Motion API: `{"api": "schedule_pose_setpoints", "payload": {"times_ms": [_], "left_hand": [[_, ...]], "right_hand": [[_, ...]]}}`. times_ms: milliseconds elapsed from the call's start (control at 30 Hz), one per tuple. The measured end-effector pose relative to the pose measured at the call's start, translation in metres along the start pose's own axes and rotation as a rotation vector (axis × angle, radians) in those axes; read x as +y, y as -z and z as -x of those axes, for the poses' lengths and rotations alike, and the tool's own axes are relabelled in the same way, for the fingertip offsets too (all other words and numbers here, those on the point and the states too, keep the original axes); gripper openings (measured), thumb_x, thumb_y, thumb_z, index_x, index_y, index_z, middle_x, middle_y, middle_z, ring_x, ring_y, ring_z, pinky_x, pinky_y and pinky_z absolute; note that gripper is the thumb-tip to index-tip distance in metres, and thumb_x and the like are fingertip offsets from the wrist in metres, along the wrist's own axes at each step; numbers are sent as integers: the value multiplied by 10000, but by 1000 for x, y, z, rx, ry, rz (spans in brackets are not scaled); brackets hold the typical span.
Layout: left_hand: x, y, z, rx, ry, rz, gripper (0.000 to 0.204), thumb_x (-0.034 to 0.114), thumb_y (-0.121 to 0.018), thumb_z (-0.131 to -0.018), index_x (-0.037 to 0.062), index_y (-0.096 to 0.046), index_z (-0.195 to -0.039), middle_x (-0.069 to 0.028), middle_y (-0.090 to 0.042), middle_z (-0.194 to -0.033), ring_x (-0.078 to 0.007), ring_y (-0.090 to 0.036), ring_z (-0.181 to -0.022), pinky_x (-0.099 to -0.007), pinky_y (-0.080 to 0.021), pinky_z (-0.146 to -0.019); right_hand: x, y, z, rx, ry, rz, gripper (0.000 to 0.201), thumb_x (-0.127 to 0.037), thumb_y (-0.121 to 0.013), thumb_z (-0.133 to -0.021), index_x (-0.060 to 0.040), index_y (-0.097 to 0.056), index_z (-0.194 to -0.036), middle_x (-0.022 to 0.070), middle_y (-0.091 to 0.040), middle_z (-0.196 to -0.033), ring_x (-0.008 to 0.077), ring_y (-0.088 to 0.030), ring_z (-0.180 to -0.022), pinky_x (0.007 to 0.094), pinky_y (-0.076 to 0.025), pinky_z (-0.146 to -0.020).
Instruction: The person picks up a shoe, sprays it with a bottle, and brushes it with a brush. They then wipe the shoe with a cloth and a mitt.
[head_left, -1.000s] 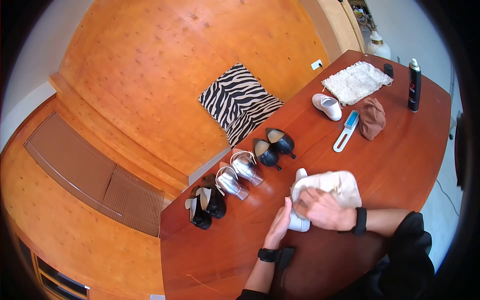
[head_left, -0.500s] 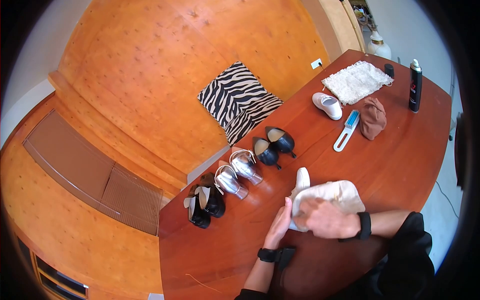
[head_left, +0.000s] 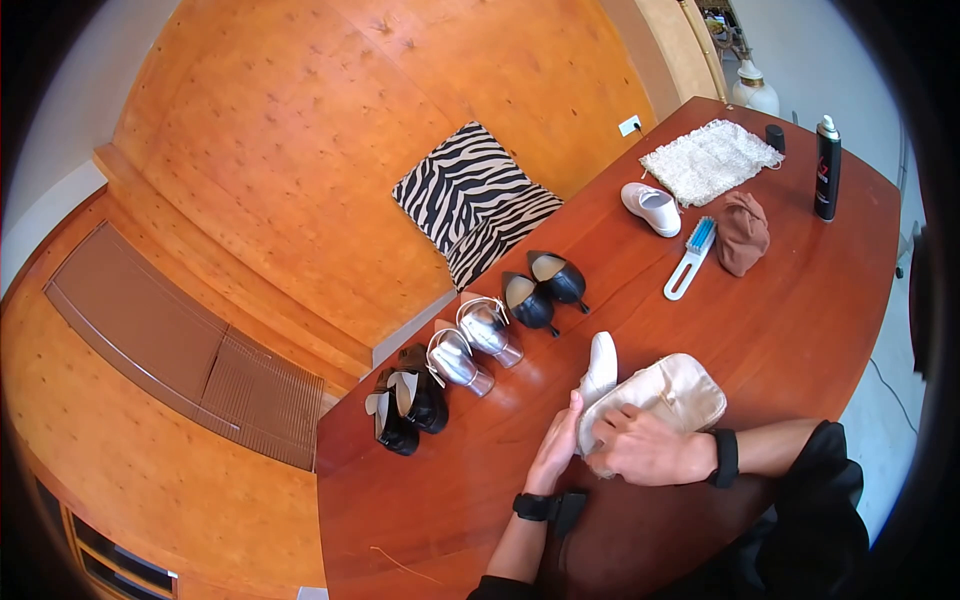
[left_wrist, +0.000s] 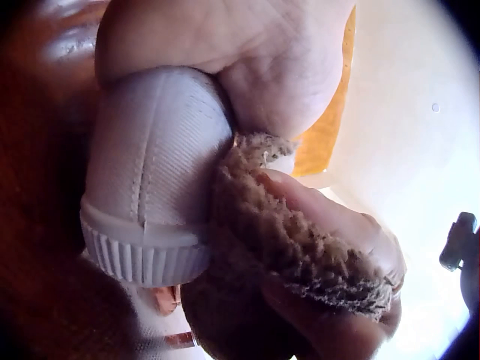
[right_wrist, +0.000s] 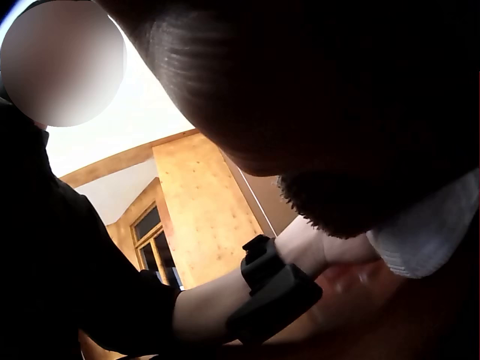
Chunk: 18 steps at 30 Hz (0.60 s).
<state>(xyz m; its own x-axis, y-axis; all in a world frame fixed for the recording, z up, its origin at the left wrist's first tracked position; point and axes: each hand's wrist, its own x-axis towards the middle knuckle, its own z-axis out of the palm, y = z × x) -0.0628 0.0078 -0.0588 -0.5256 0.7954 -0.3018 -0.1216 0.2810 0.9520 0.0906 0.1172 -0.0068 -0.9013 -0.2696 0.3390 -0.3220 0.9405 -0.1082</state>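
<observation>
A white shoe (head_left: 600, 365) stands on the table with its toe pointing away from me; its ribbed sole edge and stitched heel (left_wrist: 150, 172) fill the left wrist view. My left hand (head_left: 557, 445) holds it along its left side, the fingers mostly hidden behind it. With curled fingers, my right hand (head_left: 655, 447) grips a beige cloth mitt (head_left: 690, 385) with a fluffy brown side. This fluffy edge (left_wrist: 277, 232) lies right against the shoe's side near the opening, pinched between fingers and thumb.
Black shoes (head_left: 405, 405), silver heels (head_left: 470, 350) and black heels (head_left: 545, 290) line the far edge. Beyond the hands lie another white shoe (head_left: 652, 209), a blue-bristled brush (head_left: 690, 260), a brown cloth (head_left: 742, 235), a white fluffy cloth (head_left: 710, 162) and a spray can (head_left: 828, 170).
The right hand has rubbed the mitt over the shoe, shifting slightly toward me. More of the toe shows now, and the heel is covered. My left hand keeps its place.
</observation>
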Motion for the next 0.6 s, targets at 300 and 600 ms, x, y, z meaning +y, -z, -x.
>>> {"api": "schedule_pose_setpoints", "payload": {"times_ms": [300, 600], "left_hand": [[2, -6, 1, -12, -46, -36, 736, 599, -220, -941, -28, -600, -1002, -52, -610, -901, -114, -538, -821, -279, -429, -760], [4, -14, 9, -211, -71, -183, 529, 467, -353, -973, -5, -585, -917, -7, -573, -819, -86, -499, -748, -252, -409, -684]], "right_hand": [[44, -4, -8, 206, -228, 111, 291, -87, -587, -671, -163, -663, -942, 81, -517, -858, 253, -530, -868, 361, -467, -717], [29, 18, -3, 173, -225, 240, 157, -134, -570, -719, -50, -650, -824, 97, -554, -821, 231, -548, -835, 318, -469, -718]]}}
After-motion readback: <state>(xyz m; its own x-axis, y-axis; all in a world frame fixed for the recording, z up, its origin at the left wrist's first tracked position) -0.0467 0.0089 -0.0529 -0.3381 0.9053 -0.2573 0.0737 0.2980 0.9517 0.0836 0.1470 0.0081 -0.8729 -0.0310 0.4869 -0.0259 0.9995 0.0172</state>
